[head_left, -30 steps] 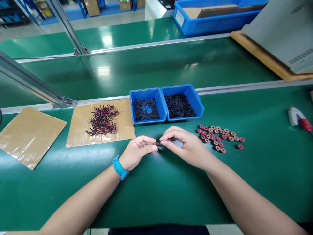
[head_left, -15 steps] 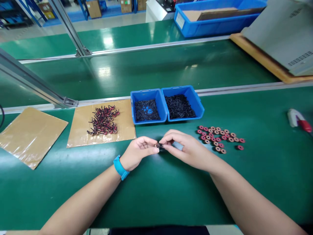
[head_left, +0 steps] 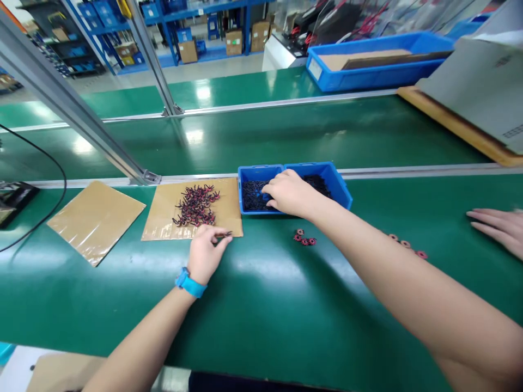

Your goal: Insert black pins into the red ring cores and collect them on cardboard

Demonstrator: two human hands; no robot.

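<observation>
My left hand (head_left: pixel 204 251), with a blue band at the wrist, pinches a small toothed ring with black sleeves (head_left: pixel 225 234) between thumb and fingers, over the front edge of a brown sheet (head_left: pixel 153 220). A pile of similar sleeved rings (head_left: pixel 196 206) lies on that sheet, just beyond the hand. My right hand (head_left: pixel 289 191) dips into the left blue bin (head_left: pixel 261 212), its fingers curled among thin black sleeves (head_left: pixel 252 191). Whatever its fingertips hold is too small to make out. Several loose red and tan toothed rings (head_left: pixel 304 240) lie near my right forearm.
The right blue bin (head_left: pixel 345 198) holds more black sleeves. Another person's hand (head_left: pixel 500 226) rests on the right side of the table, near more rings (head_left: pixel 405 244) partly hidden by my forearm. A second brown sheet (head_left: pixel 96 220) lies left; a metal post (head_left: pixel 93 133) rises behind.
My hands have parted: the left moved to the brown sheet with the ring, the right into the left bin. A few rings now lie closer. Another person's hand has appeared; the view has shifted.
</observation>
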